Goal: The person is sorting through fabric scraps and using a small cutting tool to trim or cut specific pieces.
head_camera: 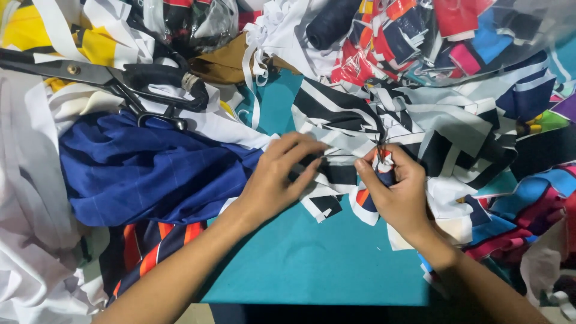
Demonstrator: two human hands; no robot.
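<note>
left hand (pixel 277 174) presses flat, fingers spread, on striped scraps (pixel 336 129). right hand (pixel 393 189) pinches a small scrap (pixel 382 163). scissors (pixel 114 81) lie well apart.

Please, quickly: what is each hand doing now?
Left hand: fingers resting on the black-and-white fabric strips, not gripping.
Right hand: closed, pinching a small fabric piece.

Both forearms are bare to the frame's lower edge, with no sleeves showing. The left hand (pixel 273 180) and right hand (pixel 393 192) wear no gloves, rings or watch.
</note>
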